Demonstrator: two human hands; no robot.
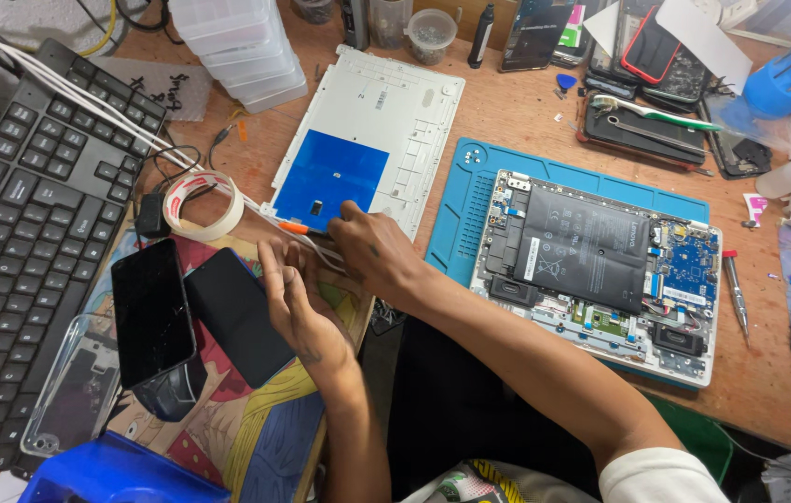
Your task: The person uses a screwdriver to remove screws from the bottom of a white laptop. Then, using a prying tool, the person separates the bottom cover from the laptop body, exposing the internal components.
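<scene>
Keyboard: one black keyboard (27, 233) is lying at the far left of the table (507, 102), with white cables crossing its upper corner.
Clear case: one transparent phone case (65, 387) is resting against the keyboard's lower edge.
Phones: two dark-screened phones are lying side by side on a printed mat, the left phone (151, 312) overlapping the edge of the right phone (239, 317).
Tape: one roll of tape (203, 207) is sitting above the phones.
Left hand: the left hand (298, 298) is hovering open, fingers spread and slightly curled, holding nothing; it is sitting just beside the right phone, and contact cannot be told.
Right hand: the right hand (372, 247) is curling closed, fingertips pinching at a white cable (316, 244) with an orange end near the lower edge of the cover.
Cover: one white laptop bottom cover (368, 140) with a blue panel is lying inside-up, just above both hands.
Laptop: one opened laptop (600, 270), black battery and blue board exposed, is resting on a blue work mat (456, 214), right of the right hand.
Screwdriver: one screwdriver (734, 293) is lying beside the laptop's right edge.
</scene>
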